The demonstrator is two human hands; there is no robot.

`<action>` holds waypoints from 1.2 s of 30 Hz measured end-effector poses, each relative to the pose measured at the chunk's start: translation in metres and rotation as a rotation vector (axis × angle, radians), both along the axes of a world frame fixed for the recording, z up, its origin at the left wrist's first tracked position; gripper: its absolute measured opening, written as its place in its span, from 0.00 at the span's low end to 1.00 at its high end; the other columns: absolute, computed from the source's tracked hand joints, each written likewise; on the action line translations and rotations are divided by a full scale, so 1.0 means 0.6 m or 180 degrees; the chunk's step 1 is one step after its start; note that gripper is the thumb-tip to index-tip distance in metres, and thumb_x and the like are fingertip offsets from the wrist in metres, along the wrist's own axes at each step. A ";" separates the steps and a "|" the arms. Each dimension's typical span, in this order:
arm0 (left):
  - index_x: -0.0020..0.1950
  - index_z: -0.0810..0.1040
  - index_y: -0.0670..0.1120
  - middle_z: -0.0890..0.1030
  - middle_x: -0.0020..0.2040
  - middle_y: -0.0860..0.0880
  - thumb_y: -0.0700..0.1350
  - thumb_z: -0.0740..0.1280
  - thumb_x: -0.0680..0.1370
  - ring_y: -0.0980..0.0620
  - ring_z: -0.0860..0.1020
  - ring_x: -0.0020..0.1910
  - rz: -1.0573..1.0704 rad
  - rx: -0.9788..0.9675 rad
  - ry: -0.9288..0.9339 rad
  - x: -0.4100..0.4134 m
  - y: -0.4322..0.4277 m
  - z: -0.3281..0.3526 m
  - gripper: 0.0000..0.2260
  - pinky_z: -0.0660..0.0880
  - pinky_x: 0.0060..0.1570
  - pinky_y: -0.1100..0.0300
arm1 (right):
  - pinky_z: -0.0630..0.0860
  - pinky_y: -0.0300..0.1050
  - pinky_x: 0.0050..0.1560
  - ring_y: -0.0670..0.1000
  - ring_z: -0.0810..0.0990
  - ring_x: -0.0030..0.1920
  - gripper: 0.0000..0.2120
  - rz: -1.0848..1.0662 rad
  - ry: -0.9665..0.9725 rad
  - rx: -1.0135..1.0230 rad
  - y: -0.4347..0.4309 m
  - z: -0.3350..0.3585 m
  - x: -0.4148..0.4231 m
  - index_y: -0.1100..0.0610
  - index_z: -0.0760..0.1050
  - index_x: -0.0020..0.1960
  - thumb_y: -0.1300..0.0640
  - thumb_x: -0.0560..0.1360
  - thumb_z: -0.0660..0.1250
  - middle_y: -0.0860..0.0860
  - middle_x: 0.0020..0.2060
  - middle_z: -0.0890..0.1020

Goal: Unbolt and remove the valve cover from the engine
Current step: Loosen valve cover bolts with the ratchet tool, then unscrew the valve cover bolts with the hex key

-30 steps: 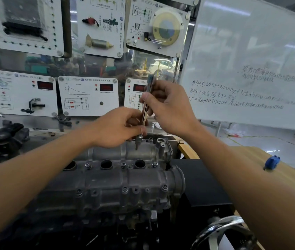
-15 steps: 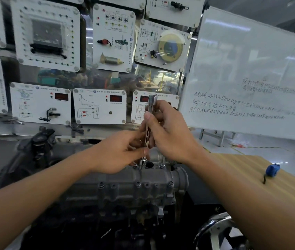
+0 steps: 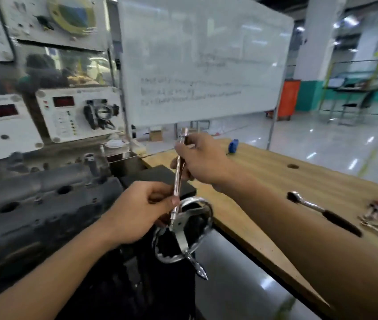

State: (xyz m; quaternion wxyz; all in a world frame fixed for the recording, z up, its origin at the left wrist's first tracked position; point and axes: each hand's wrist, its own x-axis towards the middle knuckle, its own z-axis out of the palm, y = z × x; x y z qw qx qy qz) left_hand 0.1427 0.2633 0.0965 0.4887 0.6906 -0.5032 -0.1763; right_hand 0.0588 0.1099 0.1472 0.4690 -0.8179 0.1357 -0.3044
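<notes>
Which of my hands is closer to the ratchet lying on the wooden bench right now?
Right. The right hand holds the top of the long metal tool, up and left of the ratchet. The left hand grips the tool's lower end, farther left, beside the engine.

We see even indoor light, ceiling lamps glaring off the glossy floor (image 3: 322, 139) at right; motion blur smears the whiteboard (image 3: 202, 65) text and left panels (image 3: 68, 112); wide-angle bending at edges.

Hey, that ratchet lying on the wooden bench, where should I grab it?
Grip the ratchet by its dark handle, the thicker end nearest you, coming down from above. It lies flat on the bench with bare wood on both sides; the chrome head points away.
</notes>
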 end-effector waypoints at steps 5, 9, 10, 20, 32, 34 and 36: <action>0.45 0.85 0.48 0.86 0.38 0.49 0.46 0.70 0.79 0.54 0.83 0.34 -0.0214 0.0157 0.0258 -0.088 -0.180 -0.067 0.06 0.80 0.36 0.57 | 0.73 0.40 0.25 0.47 0.76 0.22 0.08 -0.0926 0.0609 0.1206 -0.173 -0.069 -0.116 0.62 0.70 0.45 0.60 0.82 0.59 0.57 0.34 0.84; 0.45 0.84 0.47 0.85 0.37 0.48 0.46 0.70 0.78 0.45 0.84 0.37 -0.0376 0.0529 0.0355 -0.143 -0.287 -0.112 0.06 0.81 0.44 0.44 | 0.71 0.38 0.23 0.49 0.78 0.24 0.08 -0.1464 0.0884 0.1385 -0.269 -0.112 -0.176 0.63 0.74 0.44 0.60 0.80 0.63 0.59 0.37 0.85; 0.44 0.84 0.47 0.85 0.38 0.47 0.46 0.70 0.78 0.43 0.84 0.38 -0.0357 0.0629 0.0293 -0.150 -0.306 -0.122 0.05 0.82 0.43 0.43 | 0.70 0.37 0.22 0.49 0.78 0.24 0.08 -0.1552 0.1013 0.1356 -0.283 -0.122 -0.184 0.64 0.74 0.44 0.60 0.79 0.64 0.59 0.36 0.84; 0.37 0.84 0.50 0.82 0.33 0.54 0.56 0.69 0.74 0.54 0.81 0.36 0.0137 0.1144 -0.1406 -0.140 -0.387 -0.180 0.12 0.76 0.34 0.58 | 0.69 0.35 0.24 0.49 0.77 0.21 0.07 -0.1523 0.1847 0.1832 -0.360 -0.212 -0.192 0.62 0.74 0.43 0.61 0.78 0.65 0.56 0.27 0.80; 0.51 0.79 0.53 0.80 0.47 0.53 0.63 0.64 0.76 0.48 0.80 0.46 0.0327 0.1111 -0.2270 -0.129 -0.423 -0.198 0.15 0.74 0.41 0.57 | 0.78 0.44 0.39 0.51 0.81 0.36 0.10 -0.0184 0.4775 -0.1717 -0.338 -0.177 -0.278 0.54 0.80 0.39 0.48 0.67 0.76 0.50 0.32 0.83; 0.55 0.78 0.54 0.79 0.53 0.54 0.63 0.64 0.76 0.49 0.79 0.51 0.0254 0.1042 -0.2239 -0.123 -0.411 -0.198 0.17 0.76 0.46 0.55 | 0.76 0.44 0.35 0.51 0.80 0.33 0.11 -0.0270 0.4803 -0.1877 -0.325 -0.195 -0.276 0.56 0.75 0.33 0.55 0.68 0.76 0.50 0.29 0.80; 0.59 0.77 0.53 0.78 0.55 0.54 0.63 0.64 0.76 0.51 0.78 0.53 0.0152 0.0951 -0.2264 -0.117 -0.392 -0.192 0.19 0.76 0.47 0.56 | 0.71 0.42 0.29 0.51 0.75 0.29 0.11 -0.0447 0.4595 -0.2217 -0.312 -0.204 -0.268 0.57 0.72 0.31 0.61 0.68 0.73 0.51 0.27 0.77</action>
